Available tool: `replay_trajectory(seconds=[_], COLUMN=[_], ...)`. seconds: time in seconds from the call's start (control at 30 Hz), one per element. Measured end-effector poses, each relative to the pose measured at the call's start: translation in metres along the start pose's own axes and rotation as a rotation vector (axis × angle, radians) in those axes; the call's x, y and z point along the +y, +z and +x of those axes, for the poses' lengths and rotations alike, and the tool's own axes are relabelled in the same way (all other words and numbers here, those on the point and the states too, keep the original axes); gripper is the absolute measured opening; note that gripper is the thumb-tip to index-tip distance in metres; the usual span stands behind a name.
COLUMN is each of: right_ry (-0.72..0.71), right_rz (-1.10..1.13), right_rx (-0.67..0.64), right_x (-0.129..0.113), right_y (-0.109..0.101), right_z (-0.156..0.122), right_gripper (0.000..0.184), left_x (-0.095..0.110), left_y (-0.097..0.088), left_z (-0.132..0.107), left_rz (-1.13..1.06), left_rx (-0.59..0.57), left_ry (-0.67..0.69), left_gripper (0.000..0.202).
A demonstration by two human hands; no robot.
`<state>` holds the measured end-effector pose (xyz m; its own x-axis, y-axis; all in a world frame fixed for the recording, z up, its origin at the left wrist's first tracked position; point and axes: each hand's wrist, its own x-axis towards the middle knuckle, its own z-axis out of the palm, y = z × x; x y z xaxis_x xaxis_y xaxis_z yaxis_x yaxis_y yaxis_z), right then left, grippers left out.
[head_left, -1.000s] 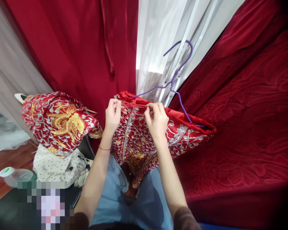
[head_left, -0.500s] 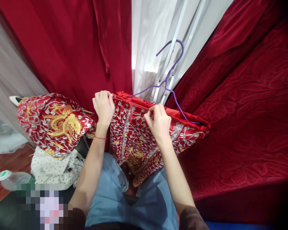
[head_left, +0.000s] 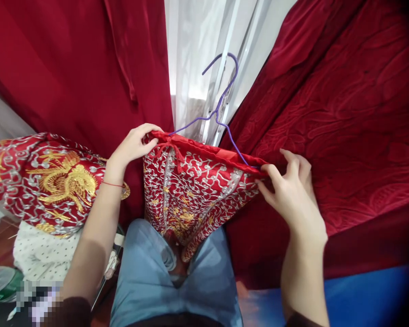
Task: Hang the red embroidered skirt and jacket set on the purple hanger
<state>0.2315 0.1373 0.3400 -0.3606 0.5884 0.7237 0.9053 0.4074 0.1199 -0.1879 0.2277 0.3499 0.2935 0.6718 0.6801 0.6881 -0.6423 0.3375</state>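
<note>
A red skirt (head_left: pixel 204 181) with silver and gold embroidery hangs in front of my knees, its waistband spread wide. A thin red drawstring is tied near the left end of the waistband. Inside the waist sits a purple wire hanger (head_left: pixel 218 106), hook upward. The waistband's left corner is pinched between the thumb and fingers of my left hand (head_left: pixel 134 143). My right hand (head_left: pixel 293 186) grips the right corner with thumb and index finger, the other fingers loosely bent.
To the left, another red embroidered garment (head_left: pixel 64 177) lies over a white dotted cloth (head_left: pixel 42 252). A plastic bottle (head_left: pixel 2 281) is at lower left. Red curtains (head_left: pixel 88 68) and a patterned red drape (head_left: pixel 354 136) flank white metal poles (head_left: pixel 221 68). Blue flooring (head_left: pixel 364 295) shows at lower right.
My right hand has moved from the middle of the waistband to its right corner. The drawstring, stretched between my hands before, now hangs tied at the left. The view has shifted right.
</note>
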Motion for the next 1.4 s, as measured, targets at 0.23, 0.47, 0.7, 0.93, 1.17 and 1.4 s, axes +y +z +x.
replay_trajectory(seconds=[0.23,0.47,0.7,0.93,1.17,1.4], right_ry=[-0.117,-0.173,0.018,0.240,0.288,0.224], right_rz=[0.138,0.404,0.487,0.460,0.343,0.372], right_rx=[0.041,0.170,0.397,0.144,0.452,0.312], right_x=[0.029,0.020,0.007,0.018,0.024,0.022], right_y=[-0.001,0.014,0.031,0.065,0.067,0.072], right_z=[0.011,0.054,0.077,0.037,0.037,0.027], right_gripper=[0.015,0.017,0.014,0.021,0.028,0.038], left_x=[-0.001,0.003,0.005,-0.012,0.010,0.004], left_y=[-0.015,-0.019,-0.033,-0.009,-0.003,0.007], left_z=[-0.014,-0.016,-0.011,-0.013,-0.006,-0.011], left_rz=[0.103,-0.041,-0.107,-0.196,-0.125,-0.086], left_rx=[0.092,0.379,0.542,0.267,0.310,0.166], left_ry=[-0.071,-0.114,-0.156,-0.145,-0.144,-0.223], left_gripper=[0.022,0.016,0.014,0.022,0.022,0.040])
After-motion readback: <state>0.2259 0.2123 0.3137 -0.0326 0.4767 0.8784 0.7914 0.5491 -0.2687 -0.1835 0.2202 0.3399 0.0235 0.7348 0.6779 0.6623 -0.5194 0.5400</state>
